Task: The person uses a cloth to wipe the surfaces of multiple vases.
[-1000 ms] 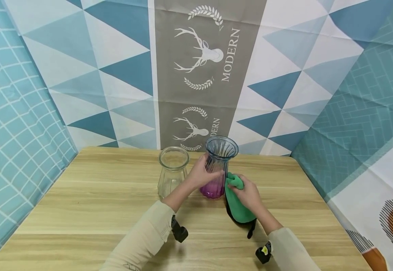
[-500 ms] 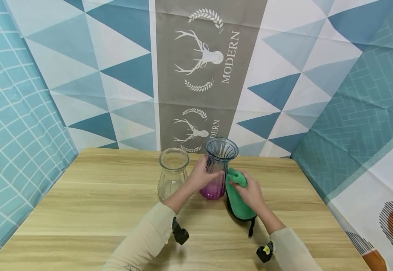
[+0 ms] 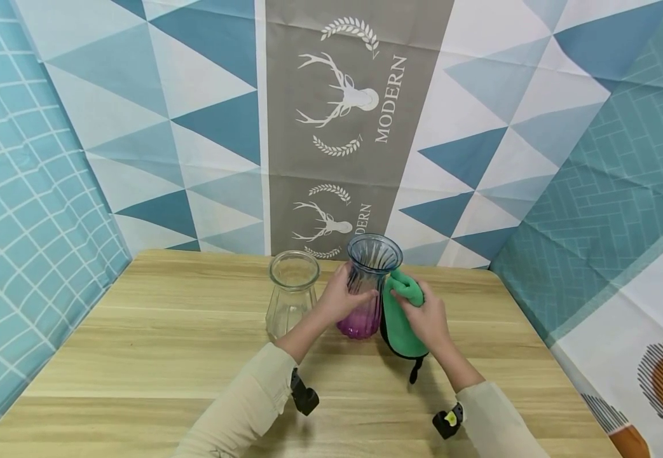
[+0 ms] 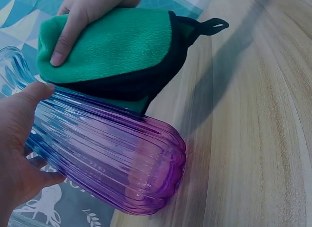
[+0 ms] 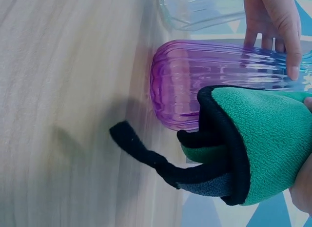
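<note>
A ribbed glass vase [image 3: 360,318], blue at its flared rim and purple at the base, stands upright on the wooden table. My left hand [image 3: 339,296] grips its upper body from the left, thumb on the near side and fingers around the back. A folded green cloth [image 3: 402,327] with black edging and a hanging loop is pinched in my right hand [image 3: 428,315], against the vase's right side just below the rim. In the left wrist view, the right thumb presses on the cloth [image 4: 112,46] along the vase [image 4: 122,158]. The right wrist view shows the loop dangling above the table.
A clear glass vase [image 3: 291,305] stands just left of the coloured one, partly behind my left forearm. Patterned curtains [image 3: 211,127] hang along the table's back edge and both sides. The wooden table [image 3: 136,356] extends to the left and front.
My right hand has slid the green cloth upward along the vase's right side toward the rim. The left hand and both vases have stayed in place.
</note>
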`<state>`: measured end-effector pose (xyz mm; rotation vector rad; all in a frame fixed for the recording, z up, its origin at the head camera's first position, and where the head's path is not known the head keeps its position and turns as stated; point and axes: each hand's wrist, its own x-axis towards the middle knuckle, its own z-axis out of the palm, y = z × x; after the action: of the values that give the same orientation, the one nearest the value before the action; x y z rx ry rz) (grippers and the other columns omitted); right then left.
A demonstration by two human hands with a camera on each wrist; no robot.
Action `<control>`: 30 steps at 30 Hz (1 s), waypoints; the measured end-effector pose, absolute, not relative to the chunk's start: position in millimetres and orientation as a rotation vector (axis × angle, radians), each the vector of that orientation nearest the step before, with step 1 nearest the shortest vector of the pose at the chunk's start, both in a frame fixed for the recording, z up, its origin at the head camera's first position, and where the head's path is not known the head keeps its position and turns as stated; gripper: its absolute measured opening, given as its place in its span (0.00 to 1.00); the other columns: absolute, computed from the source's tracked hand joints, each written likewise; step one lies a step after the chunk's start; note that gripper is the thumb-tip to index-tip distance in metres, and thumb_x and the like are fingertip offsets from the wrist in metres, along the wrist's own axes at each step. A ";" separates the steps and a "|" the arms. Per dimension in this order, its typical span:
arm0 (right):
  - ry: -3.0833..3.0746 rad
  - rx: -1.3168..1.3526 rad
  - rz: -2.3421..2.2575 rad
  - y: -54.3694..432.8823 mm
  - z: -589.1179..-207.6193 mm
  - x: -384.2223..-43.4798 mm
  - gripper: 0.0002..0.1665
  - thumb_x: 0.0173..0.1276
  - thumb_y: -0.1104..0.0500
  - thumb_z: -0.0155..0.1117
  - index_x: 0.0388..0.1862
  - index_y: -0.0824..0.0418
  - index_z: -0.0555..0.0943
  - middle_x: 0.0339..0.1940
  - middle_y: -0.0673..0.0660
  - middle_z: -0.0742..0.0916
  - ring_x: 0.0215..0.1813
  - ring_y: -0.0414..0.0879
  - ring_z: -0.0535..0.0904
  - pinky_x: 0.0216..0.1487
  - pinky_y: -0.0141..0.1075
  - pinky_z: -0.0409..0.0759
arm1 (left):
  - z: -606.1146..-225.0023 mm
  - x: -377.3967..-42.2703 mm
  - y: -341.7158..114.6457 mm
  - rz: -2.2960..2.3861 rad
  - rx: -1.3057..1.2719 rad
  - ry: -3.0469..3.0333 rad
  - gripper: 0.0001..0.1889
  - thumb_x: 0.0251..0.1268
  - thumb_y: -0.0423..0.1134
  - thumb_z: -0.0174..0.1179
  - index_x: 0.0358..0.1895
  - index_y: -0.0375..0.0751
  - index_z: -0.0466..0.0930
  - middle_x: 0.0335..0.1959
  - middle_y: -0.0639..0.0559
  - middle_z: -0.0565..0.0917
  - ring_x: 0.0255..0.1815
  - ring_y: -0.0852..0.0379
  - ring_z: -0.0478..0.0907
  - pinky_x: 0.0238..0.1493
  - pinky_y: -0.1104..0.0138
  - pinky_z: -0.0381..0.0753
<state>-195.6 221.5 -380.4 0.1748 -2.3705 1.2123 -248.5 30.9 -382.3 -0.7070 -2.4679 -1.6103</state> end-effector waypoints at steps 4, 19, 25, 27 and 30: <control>-2.334 0.171 1.208 219.3 -378.8 -196.3 0.25 0.60 0.57 0.68 0.57 0.59 0.76 0.52 0.62 0.83 0.51 0.57 0.81 0.47 0.52 0.81 | -383.0 -249.2 30.5 -1.603 -0.699 -2.472 0.39 0.53 0.46 0.68 0.67 0.39 0.60 0.64 0.39 0.68 0.65 0.43 0.67 0.67 0.52 0.67; -2.289 0.226 1.207 216.1 -376.7 -200.5 0.26 0.59 0.59 0.69 0.58 0.58 0.77 0.53 0.61 0.83 0.54 0.57 0.80 0.51 0.52 0.79 | -382.4 -248.7 29.7 -1.597 -0.707 -2.478 0.39 0.53 0.46 0.68 0.67 0.38 0.60 0.63 0.39 0.68 0.65 0.44 0.67 0.67 0.53 0.67; -2.321 0.233 1.188 217.1 -377.6 -201.3 0.27 0.59 0.59 0.68 0.58 0.60 0.76 0.54 0.63 0.83 0.55 0.58 0.79 0.51 0.52 0.80 | -382.7 -250.0 30.1 -1.597 -0.707 -2.488 0.39 0.53 0.46 0.68 0.67 0.38 0.61 0.63 0.39 0.68 0.65 0.43 0.67 0.67 0.53 0.67; -2.336 0.231 1.186 217.5 -378.4 -201.3 0.27 0.59 0.59 0.68 0.58 0.60 0.75 0.55 0.63 0.82 0.55 0.58 0.79 0.51 0.52 0.80 | -382.7 -250.5 30.2 -1.597 -0.713 -2.488 0.38 0.53 0.46 0.68 0.66 0.38 0.61 0.63 0.38 0.69 0.65 0.43 0.67 0.67 0.52 0.67; -2.353 0.233 1.189 218.2 -380.2 -200.9 0.27 0.60 0.59 0.68 0.59 0.61 0.75 0.55 0.63 0.82 0.56 0.58 0.79 0.51 0.52 0.80 | -382.8 -250.6 29.9 -1.595 -0.714 -2.495 0.38 0.53 0.46 0.67 0.66 0.38 0.61 0.63 0.38 0.69 0.65 0.43 0.67 0.67 0.53 0.66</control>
<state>-200.9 218.2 -380.2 0.2328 -2.3528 1.1894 -250.6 29.9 -382.8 -0.7143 -2.4955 -1.5953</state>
